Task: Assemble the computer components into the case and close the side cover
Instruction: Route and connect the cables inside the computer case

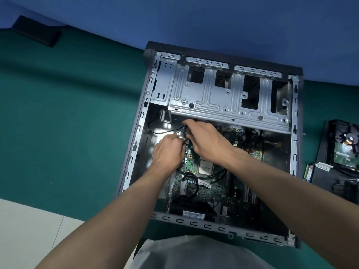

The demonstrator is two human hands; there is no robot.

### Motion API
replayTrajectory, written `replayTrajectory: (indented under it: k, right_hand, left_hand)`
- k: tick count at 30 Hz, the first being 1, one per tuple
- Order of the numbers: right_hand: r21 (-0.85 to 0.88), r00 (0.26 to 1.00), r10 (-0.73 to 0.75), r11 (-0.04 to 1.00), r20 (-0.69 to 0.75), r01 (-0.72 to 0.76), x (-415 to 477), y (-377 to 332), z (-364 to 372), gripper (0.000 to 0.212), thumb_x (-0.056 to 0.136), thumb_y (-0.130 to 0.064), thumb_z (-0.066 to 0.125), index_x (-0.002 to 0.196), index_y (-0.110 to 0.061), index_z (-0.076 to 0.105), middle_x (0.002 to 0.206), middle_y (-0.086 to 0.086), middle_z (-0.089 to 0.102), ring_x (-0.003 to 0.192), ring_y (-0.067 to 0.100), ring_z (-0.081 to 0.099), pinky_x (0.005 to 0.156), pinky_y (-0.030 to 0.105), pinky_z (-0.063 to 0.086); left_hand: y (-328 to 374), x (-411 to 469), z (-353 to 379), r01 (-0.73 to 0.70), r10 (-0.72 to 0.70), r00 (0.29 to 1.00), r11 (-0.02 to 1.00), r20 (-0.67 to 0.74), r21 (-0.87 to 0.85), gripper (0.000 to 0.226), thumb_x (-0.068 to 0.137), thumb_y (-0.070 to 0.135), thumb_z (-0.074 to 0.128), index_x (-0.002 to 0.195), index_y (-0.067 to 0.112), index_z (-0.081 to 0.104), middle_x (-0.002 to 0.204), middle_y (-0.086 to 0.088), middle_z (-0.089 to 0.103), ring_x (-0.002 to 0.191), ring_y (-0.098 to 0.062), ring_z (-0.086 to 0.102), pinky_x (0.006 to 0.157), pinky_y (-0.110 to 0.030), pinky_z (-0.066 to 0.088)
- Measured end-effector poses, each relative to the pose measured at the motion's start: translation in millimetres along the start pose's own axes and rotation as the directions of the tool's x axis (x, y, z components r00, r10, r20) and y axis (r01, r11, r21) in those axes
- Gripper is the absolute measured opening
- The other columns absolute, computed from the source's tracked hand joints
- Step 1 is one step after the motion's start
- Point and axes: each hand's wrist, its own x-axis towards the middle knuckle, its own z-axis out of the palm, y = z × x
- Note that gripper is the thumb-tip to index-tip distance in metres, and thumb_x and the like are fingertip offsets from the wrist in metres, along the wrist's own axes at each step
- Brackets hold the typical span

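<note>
An open computer case (pixel 136 133) lies on its side on a green table, side cover off. A green motherboard (pixel 209 189) sits inside, with a bare CPU (pixel 205 167) at its middle. A silver drive cage (pixel 223 98) spans the far half. My left hand (pixel 168 152) is curled at the board's far left corner, pinching a small black cable connector (pixel 186 141). My right hand (pixel 206 140) reaches across just beyond it, fingers gripping a thin black cable (pixel 165 131) that loops off to the left. The fingertips hide the plug itself.
To the right of the case lie a hard drive (pixel 347 146), a RAM stick (pixel 308 172) and other dark parts (pixel 330 183). A black flat object (pixel 37 32) rests at the far left by the blue wall. White floor shows at the lower left.
</note>
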Motion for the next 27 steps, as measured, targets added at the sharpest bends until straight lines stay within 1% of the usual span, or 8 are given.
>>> replayTrajectory:
  k: [3,6,10,14,17,19,23,27]
  right_hand:
    - [-0.025,1.000,0.006,1.000,0.028,-0.005,3.2,-1.0,-0.9,0.047,0.091,0.001,0.051,0.133,-0.012,0.036,0.098,0.004,0.054,0.086,0.022,0.054,0.071,0.036,0.049]
    - [-0.049,0.999,-0.019,0.999,0.045,0.021,4.6,-1.3,-2.1,0.045,0.090,0.002,0.051,0.131,-0.012,0.037,0.088,-0.002,0.046,0.080,0.020,0.051,0.063,0.031,0.041]
    - [-0.065,0.997,-0.026,0.997,0.068,0.030,6.7,-2.6,-3.0,0.047,0.088,0.004,0.051,0.130,-0.013,0.038,0.082,-0.008,0.037,0.076,0.017,0.047,0.061,0.029,0.037]
    - [-0.066,0.993,-0.025,0.997,0.115,0.033,7.5,-4.2,-3.9,0.053,0.083,0.006,0.054,0.129,-0.012,0.037,0.087,-0.003,0.042,0.080,0.020,0.050,0.063,0.034,0.044]
    - [-0.077,0.993,-0.010,0.997,0.116,0.019,9.5,-4.5,-3.9,0.054,0.082,0.007,0.054,0.130,-0.012,0.038,0.086,-0.003,0.042,0.077,0.019,0.049,0.061,0.033,0.043]
    - [-0.086,0.994,-0.007,0.996,0.109,0.017,11.8,-5.5,-3.3,0.045,0.085,0.004,0.054,0.125,-0.011,0.041,0.085,-0.002,0.045,0.077,0.020,0.050,0.062,0.035,0.046]
    - [-0.071,0.998,0.053,0.996,0.042,-0.050,11.7,-6.1,-1.2,0.009,0.093,-0.004,0.052,0.102,-0.008,0.053,0.085,0.008,0.061,0.074,0.025,0.058,0.066,0.043,0.053]
    - [-0.114,0.999,0.043,0.993,-0.001,-0.043,6.8,-7.8,2.6,0.009,0.095,-0.011,0.051,0.099,-0.005,0.056,0.086,0.011,0.063,0.078,0.030,0.060,0.068,0.043,0.053]
  left_hand:
    - [-2.0,0.0,2.0,0.029,-0.029,0.999,1.000,0.021,0.002,0.017,0.097,0.024,0.056,0.098,0.013,0.068,0.099,-0.003,0.062,0.082,-0.016,0.047,0.075,-0.030,0.044]
    - [-2.9,0.4,2.9,0.052,-0.052,0.999,0.998,0.010,0.020,0.014,0.097,0.022,0.057,0.099,0.015,0.069,0.099,-0.002,0.063,0.079,-0.014,0.044,0.070,-0.026,0.036]
    - [-2.0,-0.1,0.9,0.098,-0.098,0.995,0.994,0.008,-0.042,0.016,0.097,0.026,0.056,0.101,0.019,0.070,0.100,-0.002,0.065,0.092,-0.019,0.058,0.074,-0.031,0.041]
    - [-2.1,-0.3,0.5,0.157,-0.154,0.987,0.982,0.034,-0.108,0.018,0.097,0.028,0.058,0.108,0.026,0.071,0.101,0.001,0.068,0.079,-0.011,0.045,0.080,-0.033,0.046]
    - [-1.9,0.2,-0.1,0.169,-0.166,0.986,0.979,0.035,-0.112,0.017,0.097,0.028,0.057,0.107,0.026,0.071,0.101,0.000,0.068,0.080,-0.014,0.050,0.078,-0.032,0.044]
    - [-1.6,0.8,0.4,0.170,-0.167,0.985,0.980,0.038,-0.106,0.018,0.097,0.028,0.057,0.107,0.026,0.071,0.102,0.000,0.068,0.082,-0.015,0.053,0.075,-0.030,0.042]
    - [-2.2,0.8,1.3,0.188,-0.184,0.982,0.975,0.044,-0.119,0.018,0.097,0.029,0.057,0.108,0.027,0.071,0.099,0.004,0.067,0.077,-0.010,0.043,0.071,-0.025,0.034]
    - [-2.2,0.9,1.0,0.199,-0.195,0.980,0.974,0.046,-0.111,0.019,0.098,0.030,0.055,0.109,0.027,0.071,0.098,0.003,0.067,0.077,-0.011,0.043,0.070,-0.026,0.034]
